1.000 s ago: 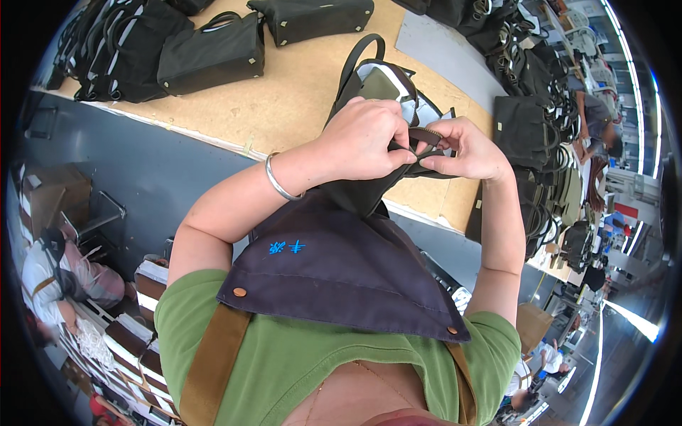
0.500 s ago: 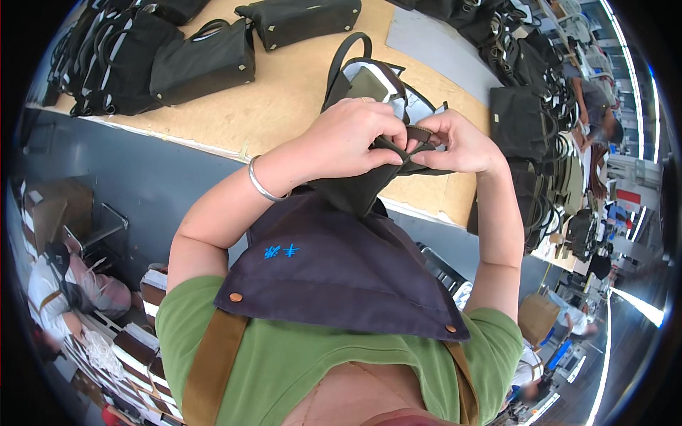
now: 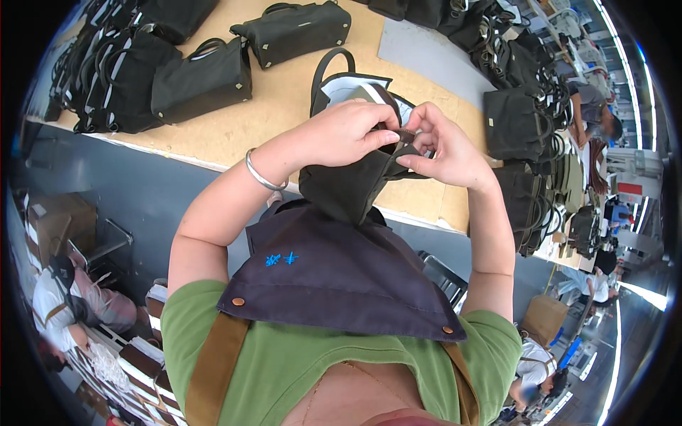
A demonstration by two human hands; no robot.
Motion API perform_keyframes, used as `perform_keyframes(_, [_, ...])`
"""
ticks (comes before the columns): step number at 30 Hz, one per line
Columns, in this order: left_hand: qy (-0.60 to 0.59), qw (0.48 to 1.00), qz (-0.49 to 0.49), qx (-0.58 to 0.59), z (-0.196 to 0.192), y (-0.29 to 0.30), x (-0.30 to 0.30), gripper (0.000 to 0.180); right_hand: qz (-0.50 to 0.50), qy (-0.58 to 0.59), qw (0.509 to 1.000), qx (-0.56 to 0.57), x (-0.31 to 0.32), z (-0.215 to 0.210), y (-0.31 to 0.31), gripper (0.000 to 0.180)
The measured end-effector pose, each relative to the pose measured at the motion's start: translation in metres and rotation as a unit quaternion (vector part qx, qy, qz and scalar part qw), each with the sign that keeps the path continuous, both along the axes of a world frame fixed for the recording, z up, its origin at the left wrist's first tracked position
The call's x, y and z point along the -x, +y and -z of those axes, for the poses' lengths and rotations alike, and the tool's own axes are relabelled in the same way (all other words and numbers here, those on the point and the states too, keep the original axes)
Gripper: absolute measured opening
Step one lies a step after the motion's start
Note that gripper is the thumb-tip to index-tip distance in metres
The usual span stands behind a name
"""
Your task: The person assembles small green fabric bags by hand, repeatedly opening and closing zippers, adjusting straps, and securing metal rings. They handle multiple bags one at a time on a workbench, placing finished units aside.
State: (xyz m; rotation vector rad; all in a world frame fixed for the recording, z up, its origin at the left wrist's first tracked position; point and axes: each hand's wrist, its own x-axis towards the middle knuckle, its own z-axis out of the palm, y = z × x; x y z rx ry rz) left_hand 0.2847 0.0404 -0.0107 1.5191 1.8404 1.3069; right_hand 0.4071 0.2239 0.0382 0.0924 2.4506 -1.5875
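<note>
A dark green fabric handbag (image 3: 348,186) with a black handle hangs over the edge of a tan worktable (image 3: 284,106), its mouth showing white paper stuffing. My left hand (image 3: 341,133) and my right hand (image 3: 437,145) meet above the bag's near rim. Both pinch a small dark strap or tab at the bag's top edge between thumbs and fingers. A silver bangle sits on my left wrist. I wear a green shirt and a dark apron with brown straps.
Several finished dark handbags (image 3: 202,78) lie on the table at left and far (image 3: 295,28). More bags (image 3: 515,121) stand stacked at right. A seated person (image 3: 71,298) is at lower left, other people (image 3: 590,106) at right. A grey mat (image 3: 433,57) lies on the table.
My hands have stayed together on the bag's top edge, shifting slightly as the fingers work the strap. The bag has barely moved.
</note>
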Motion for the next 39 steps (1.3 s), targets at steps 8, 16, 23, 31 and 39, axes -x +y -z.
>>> perform_keyframes(8, [-0.070,0.995,0.052,0.047,-0.016,0.008,0.008,0.013,0.066,0.101,0.993,-0.017,-0.022,0.011,-0.001,0.018])
perform_keyframes(16, [0.085,0.993,0.082,-0.024,-0.026,0.014,0.015,0.009,0.074,0.166,0.981,-0.061,-0.025,0.008,-0.005,0.010])
perform_keyframes(23, [0.114,0.989,0.089,-0.032,-0.029,0.015,0.013,0.009,0.119,0.106,0.984,-0.082,-0.025,0.005,-0.010,0.016])
perform_keyframes(31, [0.131,0.988,0.079,-0.034,-0.032,0.013,0.011,0.007,0.147,0.079,0.983,-0.081,-0.023,0.007,-0.014,0.017])
perform_keyframes(39, [0.159,0.984,0.071,-0.046,-0.032,0.013,0.010,0.005,0.151,0.092,0.982,-0.065,-0.022,0.011,-0.015,0.016])
